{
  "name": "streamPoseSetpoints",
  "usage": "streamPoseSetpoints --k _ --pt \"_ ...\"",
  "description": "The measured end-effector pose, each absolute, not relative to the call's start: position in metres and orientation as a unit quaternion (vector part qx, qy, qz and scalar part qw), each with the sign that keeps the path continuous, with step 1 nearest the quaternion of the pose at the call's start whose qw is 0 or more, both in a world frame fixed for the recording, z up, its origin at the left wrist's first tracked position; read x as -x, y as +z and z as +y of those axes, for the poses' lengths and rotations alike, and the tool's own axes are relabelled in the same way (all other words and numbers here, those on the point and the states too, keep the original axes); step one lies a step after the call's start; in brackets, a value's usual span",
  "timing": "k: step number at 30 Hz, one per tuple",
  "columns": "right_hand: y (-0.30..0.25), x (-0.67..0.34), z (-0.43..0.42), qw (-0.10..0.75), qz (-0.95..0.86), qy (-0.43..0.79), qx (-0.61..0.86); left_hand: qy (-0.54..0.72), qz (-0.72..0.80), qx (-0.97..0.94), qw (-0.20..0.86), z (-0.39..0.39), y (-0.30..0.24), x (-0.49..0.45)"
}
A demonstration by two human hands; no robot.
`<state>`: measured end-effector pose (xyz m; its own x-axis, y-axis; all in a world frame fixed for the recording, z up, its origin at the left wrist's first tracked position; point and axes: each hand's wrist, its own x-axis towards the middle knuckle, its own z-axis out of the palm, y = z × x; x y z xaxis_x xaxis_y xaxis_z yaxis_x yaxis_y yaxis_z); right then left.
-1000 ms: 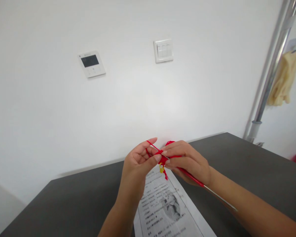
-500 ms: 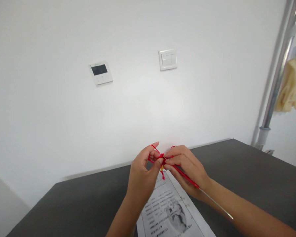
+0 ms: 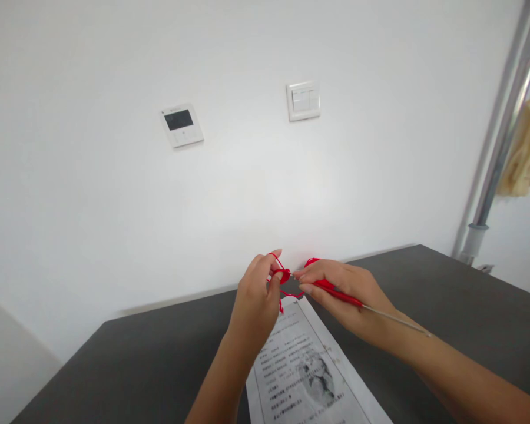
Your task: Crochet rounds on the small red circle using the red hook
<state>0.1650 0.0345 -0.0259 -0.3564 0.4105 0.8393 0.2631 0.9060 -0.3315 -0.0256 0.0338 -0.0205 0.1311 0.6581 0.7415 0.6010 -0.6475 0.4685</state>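
My left hand [image 3: 258, 288] pinches a small piece of red crochet work [image 3: 284, 275] between thumb and fingers, and a strand of red yarn loops over its raised index finger. In my right hand [image 3: 351, 291] is a crochet hook [image 3: 353, 301] with a red handle, held like a pen. Its thin metal tip meets the right side of the crochet work, while the long metal end points back over my wrist. Behind my right fingers, more red yarn [image 3: 311, 261] shows, partly hidden. A short red tail hangs below my left thumb.
A printed sheet [image 3: 309, 371] with text and a grey picture lies on the dark table [image 3: 159, 353] beneath my hands. The white wall behind carries a panel with a screen [image 3: 182, 125] and a light switch [image 3: 302, 101]. A metal pole [image 3: 503, 147] and yellowish cloth [image 3: 525, 147] are at right.
My right hand has shifted a little right, away from the left, and the hook lies flatter. More of its tip shows beside the crochet work. The view has tilted slightly.
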Motion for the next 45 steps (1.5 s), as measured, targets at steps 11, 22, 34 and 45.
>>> streamPoseSetpoints --k 11,22,34,45 --pt "-0.035 -0.159 0.047 0.610 -0.693 0.368 0.113 0.506 0.380 -0.593 0.498 0.026 -0.007 0.032" --pt "-0.026 -0.163 0.044 0.555 -0.831 -0.014 0.034 0.482 0.370 -0.591 0.530 0.019 0.001 0.035" --pt "-0.031 -0.161 0.043 0.614 -0.788 0.028 0.045 0.506 0.373 -0.600 0.495 0.015 -0.007 0.024" --pt "-0.042 -0.151 0.036 0.620 -0.770 0.020 0.150 0.592 0.476 -0.595 0.264 -0.002 -0.013 -0.002"
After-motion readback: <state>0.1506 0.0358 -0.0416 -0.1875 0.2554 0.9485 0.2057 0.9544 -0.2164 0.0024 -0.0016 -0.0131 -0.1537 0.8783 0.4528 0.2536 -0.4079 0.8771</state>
